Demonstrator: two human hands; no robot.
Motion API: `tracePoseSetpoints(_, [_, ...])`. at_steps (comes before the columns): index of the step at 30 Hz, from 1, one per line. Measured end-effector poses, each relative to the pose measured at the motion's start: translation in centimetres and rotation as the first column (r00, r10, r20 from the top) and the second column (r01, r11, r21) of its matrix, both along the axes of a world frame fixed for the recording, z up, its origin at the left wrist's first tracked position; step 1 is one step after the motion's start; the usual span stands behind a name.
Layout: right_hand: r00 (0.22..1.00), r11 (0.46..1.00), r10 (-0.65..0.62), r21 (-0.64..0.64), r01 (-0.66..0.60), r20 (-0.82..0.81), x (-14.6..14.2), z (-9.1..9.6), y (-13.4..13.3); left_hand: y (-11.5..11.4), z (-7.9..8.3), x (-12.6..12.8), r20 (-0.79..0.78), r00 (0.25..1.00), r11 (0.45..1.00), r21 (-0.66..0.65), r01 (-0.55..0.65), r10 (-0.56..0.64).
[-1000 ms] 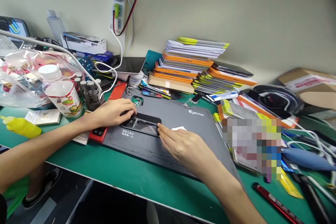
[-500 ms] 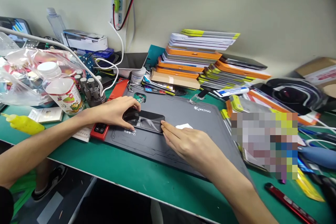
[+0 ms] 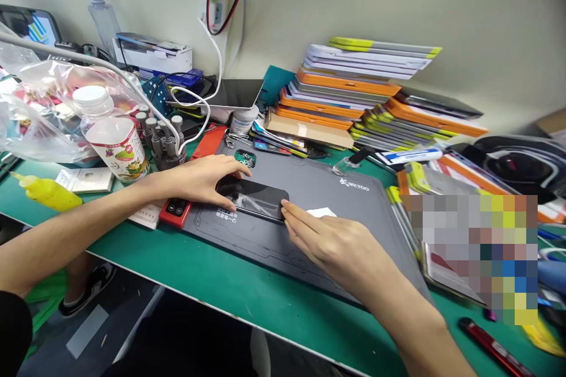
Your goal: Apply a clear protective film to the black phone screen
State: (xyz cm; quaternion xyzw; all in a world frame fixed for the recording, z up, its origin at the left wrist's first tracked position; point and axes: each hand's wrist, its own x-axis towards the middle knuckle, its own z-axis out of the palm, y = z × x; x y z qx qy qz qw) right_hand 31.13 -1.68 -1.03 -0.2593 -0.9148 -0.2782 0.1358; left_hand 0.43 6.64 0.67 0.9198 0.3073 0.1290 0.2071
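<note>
A black phone (image 3: 255,199) lies flat on a grey work mat (image 3: 309,188), screen up with a glossy film on it. My left hand (image 3: 201,178) rests over the phone's left end, thumb and fingers gripping its edges. My right hand (image 3: 336,241) lies flat on the mat, fingers stretched out and pressed together, their tips touching the phone's right end. A small white scrap (image 3: 322,212) lies on the mat just beyond my right hand.
A red device (image 3: 177,212) sits at the mat's left edge. A drink bottle (image 3: 115,144), a yellow squeeze bottle (image 3: 46,193) and plastic bags stand at left. Stacks of orange and green packets (image 3: 354,100) line the wall. A red pen (image 3: 490,347) lies at lower right.
The view has drifted so everything sits a little further right and lower. Both hands stay at the phone's ends in the same pose.
</note>
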Motion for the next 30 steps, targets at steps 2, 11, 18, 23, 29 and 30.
tracePoseSetpoints(2, [1.000,1.000,-0.014,-0.015,0.014,0.002,0.07,0.03,-0.02,0.05,0.12,-0.03,0.007,1.000,1.000,-0.003,0.011,-0.011])
tracePoseSetpoints(11, [1.000,1.000,-0.009,-0.028,0.009,0.003,0.26,0.04,-0.12,0.02,0.10,-0.13,-0.020,0.999,0.999,0.036,0.034,-0.034])
tracePoseSetpoints(18, [0.999,0.998,-0.021,-0.053,0.020,-0.025,0.30,0.02,-0.10,-0.04,0.32,-0.08,-0.065,0.998,1.000,0.020,0.020,-0.019])
tracePoseSetpoints(23, [0.998,0.995,-0.034,-0.096,0.029,-0.055,0.67,0.11,-0.16,-0.04,0.07,-0.21,-0.058,0.998,1.000,0.011,0.012,-0.012])
tracePoseSetpoints(29, [0.997,0.995,-0.032,-0.099,0.025,-0.064,0.72,0.26,-0.27,-0.11,0.23,-0.10,-0.078,0.997,1.000,0.014,0.018,-0.017])
tracePoseSetpoints(30, [0.998,0.995,-0.030,-0.092,0.024,-0.059,0.73,0.26,-0.27,-0.13,0.34,-0.06,-0.081,0.997,1.000,0.013,0.011,-0.010])
